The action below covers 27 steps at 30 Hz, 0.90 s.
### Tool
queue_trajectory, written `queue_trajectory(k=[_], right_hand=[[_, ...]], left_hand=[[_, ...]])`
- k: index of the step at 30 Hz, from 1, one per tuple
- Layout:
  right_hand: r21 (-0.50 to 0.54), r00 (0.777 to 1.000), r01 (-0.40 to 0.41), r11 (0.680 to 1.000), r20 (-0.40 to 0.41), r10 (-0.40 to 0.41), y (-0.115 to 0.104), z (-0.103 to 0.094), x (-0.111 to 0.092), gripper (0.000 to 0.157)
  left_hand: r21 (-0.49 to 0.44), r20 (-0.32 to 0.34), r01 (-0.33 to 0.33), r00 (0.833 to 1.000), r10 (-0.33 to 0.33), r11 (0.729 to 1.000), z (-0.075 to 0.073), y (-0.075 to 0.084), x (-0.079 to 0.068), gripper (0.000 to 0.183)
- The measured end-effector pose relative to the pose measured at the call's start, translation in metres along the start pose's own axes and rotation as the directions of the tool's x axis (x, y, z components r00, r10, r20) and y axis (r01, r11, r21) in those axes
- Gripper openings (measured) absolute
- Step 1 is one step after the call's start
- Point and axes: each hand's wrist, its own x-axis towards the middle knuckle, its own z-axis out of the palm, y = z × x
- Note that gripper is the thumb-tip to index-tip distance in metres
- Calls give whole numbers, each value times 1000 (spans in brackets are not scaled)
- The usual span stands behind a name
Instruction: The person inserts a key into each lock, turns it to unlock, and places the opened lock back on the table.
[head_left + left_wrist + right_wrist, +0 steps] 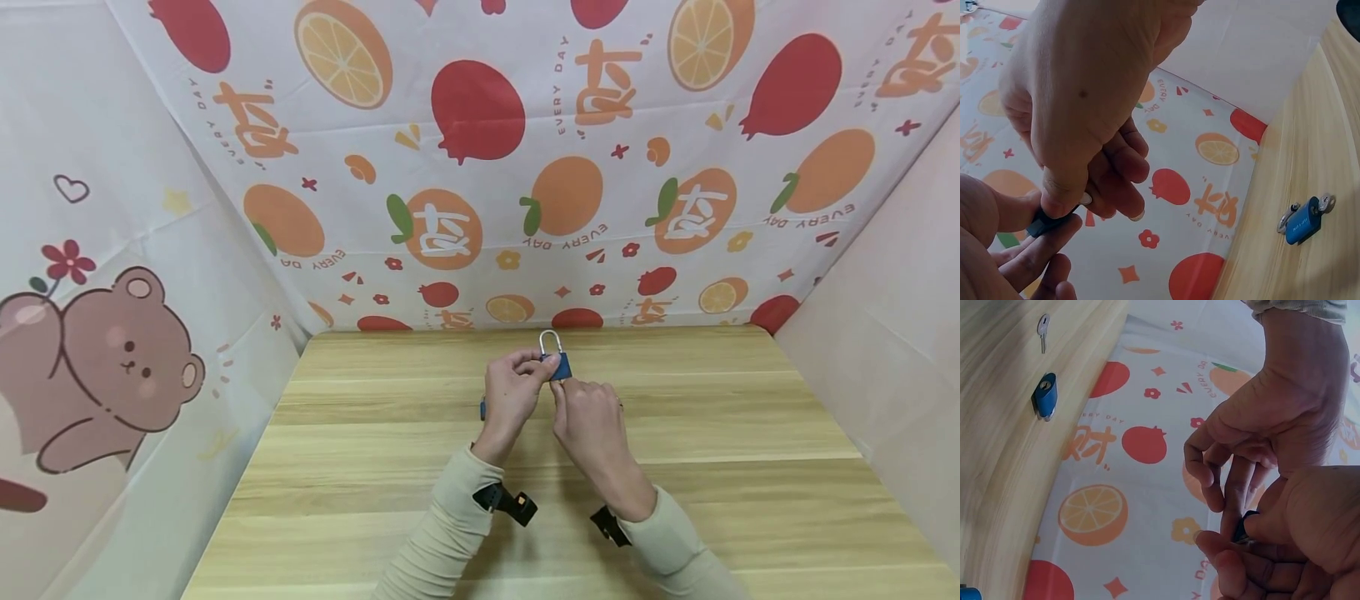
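Note:
In the head view my left hand [512,393] pinches a blue padlock [564,367] between thumb and fingers, holding it above the table with its silver shackle [551,336] upward. My right hand [596,421] has its thumb and curled index finger at the lock's lower end. There, in the left wrist view, a small silver key head [1087,199] shows at those fingers; its blade is hidden. The held lock's body [1044,224] is mostly covered by fingers. On the table lies a blue padlock [1304,226] with a key [1327,202] at its end.
In the right wrist view, a blue padlock [1045,397] with a bare keyhole lies near a loose silver key [1043,331]. Part of another blue object [969,593] enters at the lower left corner. Behind the wooden table [360,467] hangs a fruit-print cloth [480,183].

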Motion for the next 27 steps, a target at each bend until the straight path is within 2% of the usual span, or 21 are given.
queue_trajectory(k=[11, 20, 27], right_hand=[[66, 999, -35, 997, 7, 34, -1, 0, 1, 27], [154, 994, -106, 982, 29, 103, 2, -3, 1, 29], [165, 996, -85, 983, 6, 85, 8, -2, 2, 28]], left_hand=[[-17, 0, 5, 1000, -5, 1000, -1, -2, 2, 30], [-30, 0, 28, 1000, -28, 999, -2, -4, 3, 32], [-38, -8, 33, 999, -33, 999, -1, -6, 5, 28]])
